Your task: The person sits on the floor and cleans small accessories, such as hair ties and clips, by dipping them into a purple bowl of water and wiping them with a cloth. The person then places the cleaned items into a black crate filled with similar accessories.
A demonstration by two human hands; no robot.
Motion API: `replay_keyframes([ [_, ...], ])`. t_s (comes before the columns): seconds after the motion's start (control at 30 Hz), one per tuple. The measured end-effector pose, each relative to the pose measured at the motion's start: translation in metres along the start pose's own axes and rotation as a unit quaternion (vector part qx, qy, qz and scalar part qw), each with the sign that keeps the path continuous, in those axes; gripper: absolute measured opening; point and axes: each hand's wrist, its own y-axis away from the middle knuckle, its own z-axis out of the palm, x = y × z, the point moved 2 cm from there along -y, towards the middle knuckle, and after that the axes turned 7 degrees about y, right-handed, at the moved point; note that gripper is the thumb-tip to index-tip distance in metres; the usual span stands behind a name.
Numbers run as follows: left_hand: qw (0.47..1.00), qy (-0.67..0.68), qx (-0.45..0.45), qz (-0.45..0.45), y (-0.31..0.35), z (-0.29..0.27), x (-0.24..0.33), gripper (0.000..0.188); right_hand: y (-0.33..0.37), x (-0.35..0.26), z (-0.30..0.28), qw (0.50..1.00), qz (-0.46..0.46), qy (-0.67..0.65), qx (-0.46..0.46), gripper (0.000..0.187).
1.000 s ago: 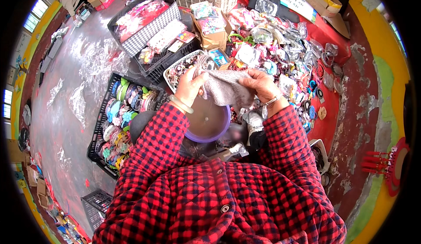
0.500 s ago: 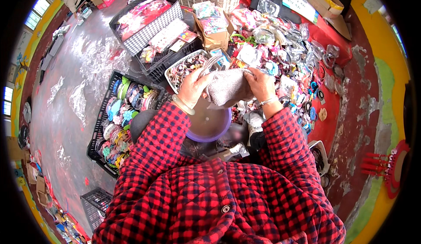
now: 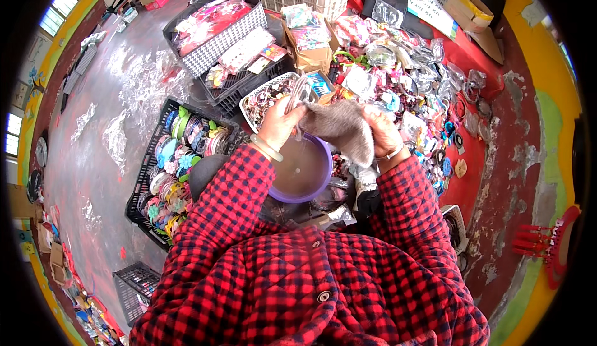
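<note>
A grey-brown cloth [image 3: 341,127] is stretched between my two hands above a purple basin [image 3: 328,170] of cloudy water. My right hand [image 3: 384,133] is closed on its right end, and part of the cloth hangs down beside the fingers. Closed at the left end is my left hand [image 3: 278,124], gripping a bundle of thin, pale, see-through headbands [image 3: 300,92] that stick up past the thumb. The cloth's left edge touches that hand's fingers. A small pale spot shows in the water; what it is I cannot tell.
Left of the basin lies a black crate [image 3: 142,187] of colourful headbands. A white basket [image 3: 247,111] of hair accessories stands behind it. Bagged accessories [image 3: 379,85] heap up on red cloth at the right. Stacked crates [image 3: 227,50] and a cardboard box [image 3: 311,57] stand farther back.
The cloth has slid and turned, and its right part now droops lower by my right hand. That hand has moved slightly right and down; my left hand still grips the headbands.
</note>
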Motion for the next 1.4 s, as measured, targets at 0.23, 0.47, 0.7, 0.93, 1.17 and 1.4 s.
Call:
replay_keyframes([
  [0.23, 0.988, 0.137, -0.063, -0.014, 0.000, 0.000, -0.007, 0.023, 0.006, -0.023, -0.002, 0.988, -0.076, 0.087, 0.104, 0.021],
  [0.47, 0.990, 0.088, -0.108, -0.004, 0.001, 0.008, -0.006, 0.024, 0.004, -0.033, -0.018, 0.979, -0.089, 0.026, 0.179, 0.014],
  [0.7, 0.966, 0.001, -0.220, -0.137, 0.008, 0.016, -0.014, 0.023, 0.007, -0.049, -0.002, 0.804, -0.237, 0.505, 0.205, 0.022],
  [0.93, 0.939, 0.254, -0.219, -0.070, 0.007, 0.047, -0.019, 0.030, 0.006, -0.005, 0.064, 0.596, -0.256, 0.756, -0.092, 0.024],
  [1.17, 0.932, 0.282, -0.218, -0.066, -0.013, 0.046, -0.012, 0.029, 0.010, -0.015, 0.051, 0.610, -0.244, 0.753, -0.027, 0.014],
  [1.4, 0.962, 0.070, -0.263, 0.033, 0.016, 0.046, 0.000, 0.025, 0.001, 0.010, 0.059, 0.541, -0.304, 0.783, -0.037, 0.031],
])
